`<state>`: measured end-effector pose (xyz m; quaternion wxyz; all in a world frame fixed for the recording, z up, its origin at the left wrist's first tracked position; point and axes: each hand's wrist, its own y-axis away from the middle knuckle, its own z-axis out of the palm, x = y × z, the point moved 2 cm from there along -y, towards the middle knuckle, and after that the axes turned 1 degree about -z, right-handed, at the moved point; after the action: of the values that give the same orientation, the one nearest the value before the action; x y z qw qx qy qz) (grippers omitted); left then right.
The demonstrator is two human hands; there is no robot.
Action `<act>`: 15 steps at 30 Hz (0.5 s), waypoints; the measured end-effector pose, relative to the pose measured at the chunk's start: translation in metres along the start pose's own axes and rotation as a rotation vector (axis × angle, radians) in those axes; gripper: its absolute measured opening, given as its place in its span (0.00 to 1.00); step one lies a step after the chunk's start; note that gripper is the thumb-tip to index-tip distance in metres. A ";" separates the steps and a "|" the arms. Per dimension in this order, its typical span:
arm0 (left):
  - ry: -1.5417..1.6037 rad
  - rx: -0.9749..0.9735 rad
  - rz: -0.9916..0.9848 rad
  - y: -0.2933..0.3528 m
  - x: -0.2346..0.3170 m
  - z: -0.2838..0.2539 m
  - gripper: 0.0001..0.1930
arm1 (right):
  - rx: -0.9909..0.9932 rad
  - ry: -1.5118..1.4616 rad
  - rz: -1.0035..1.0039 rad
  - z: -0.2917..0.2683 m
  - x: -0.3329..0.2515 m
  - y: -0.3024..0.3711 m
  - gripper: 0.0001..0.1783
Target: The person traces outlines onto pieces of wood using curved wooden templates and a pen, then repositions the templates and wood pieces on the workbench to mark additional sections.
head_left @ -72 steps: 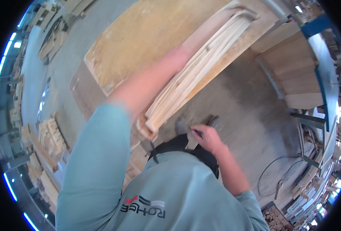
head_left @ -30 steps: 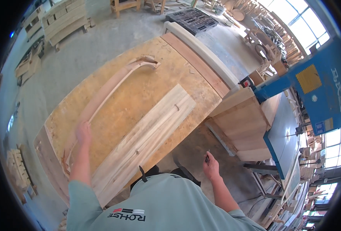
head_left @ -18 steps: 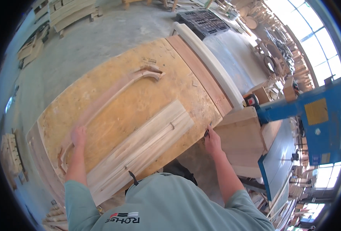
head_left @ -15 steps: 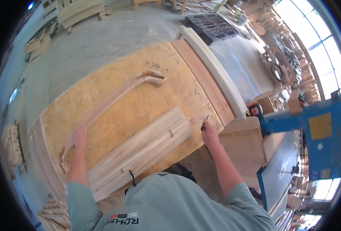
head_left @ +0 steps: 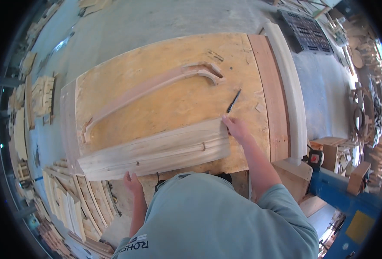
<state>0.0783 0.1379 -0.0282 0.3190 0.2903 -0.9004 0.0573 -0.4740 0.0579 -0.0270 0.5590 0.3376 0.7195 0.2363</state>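
A wide pale wooden board [head_left: 169, 144] with a few dark knots lies along the near side of the yellowish workbench [head_left: 156, 101]. At its far right corner my right hand [head_left: 236, 128] grips the end, thumb and fingers closed on the edge. My left hand [head_left: 133, 183] is at the board's near edge, left of my body, its fingers slightly apart; whether they touch the wood is hard to see. Just beyond my right hand a dark pen [head_left: 233, 101] rests on the bench. Farther back lies a long curved wooden piece [head_left: 143, 89], with a forked right end.
A reddish plank [head_left: 271, 95] and a pale rounded rail [head_left: 291, 93] border the bench on the right. Blue machinery [head_left: 342, 190] stands at the lower right, near a tape measure [head_left: 315, 158]. Stacked wooden strips [head_left: 76, 198] sit at the lower left; a black pallet [head_left: 306, 32] lies behind.
My right hand has put down the pen and taken the board's corner. My left hand has left the curved piece and come to the board's near edge. The view has turned.
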 end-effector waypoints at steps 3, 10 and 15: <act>0.071 -0.025 -0.166 0.012 -0.013 -0.004 0.26 | -0.039 -0.270 0.076 0.020 -0.011 0.008 0.37; 0.200 0.144 -0.404 -0.053 -0.005 -0.012 0.40 | 0.022 -0.447 -0.004 0.042 0.003 -0.011 0.31; -0.431 0.025 0.470 -0.071 0.095 -0.081 0.47 | 0.302 -0.445 -0.086 0.037 -0.008 0.052 0.25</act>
<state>0.1022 0.0567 0.0874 0.0951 0.0834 -0.9889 0.0774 -0.4260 0.0852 0.0061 0.6562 0.4301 0.6196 0.0221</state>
